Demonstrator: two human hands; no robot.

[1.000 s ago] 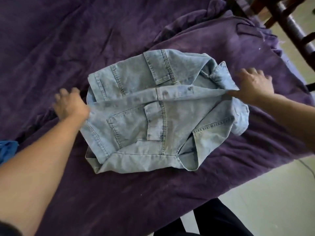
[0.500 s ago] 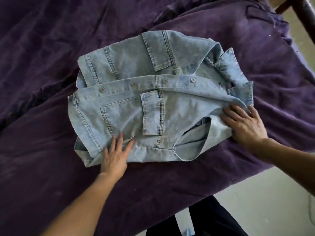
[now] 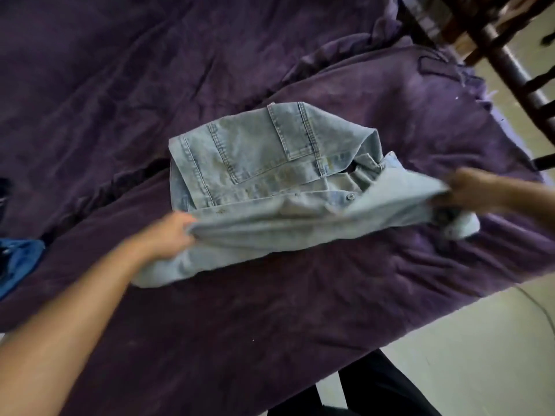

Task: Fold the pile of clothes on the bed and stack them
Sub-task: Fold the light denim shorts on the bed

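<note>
Denim fills the middle of the head view: a pale blue denim jacket point(image 3: 264, 163) lies on a purple bedspread point(image 3: 270, 319), near the bed's right-hand edge. Its far half rests flat on the cover, showing a stitched pocket flap and seams. Its near half is raised off the cover and stretched into a long band between the two hands. The left hand point(image 3: 169, 235) has its fingers curled into the left end of that band, pinching a fold of cloth, and a loose flap of denim hangs below the wrist. The right hand point(image 3: 468, 190) is blurred, but it plainly grips the right end of the band by the collar, with bunched cloth sticking out beneath it. A metal button point(image 3: 350, 196) shows on the raised edge, closer to the right hand. Both forearms reach in from the near side, the left one long across the lower left corner. A darker blue garment point(image 3: 19, 259) lies on the cover at the left edge, well apart from the jacket. Dark wooden furniture point(image 3: 510, 64) with turned rails stands beyond the upper right corner of the bed. Pale floor point(image 3: 468, 340) shows at lower right, and the person's dark trousers point(image 3: 378, 391) appear at the bottom edge, just beside the bedspread.
</note>
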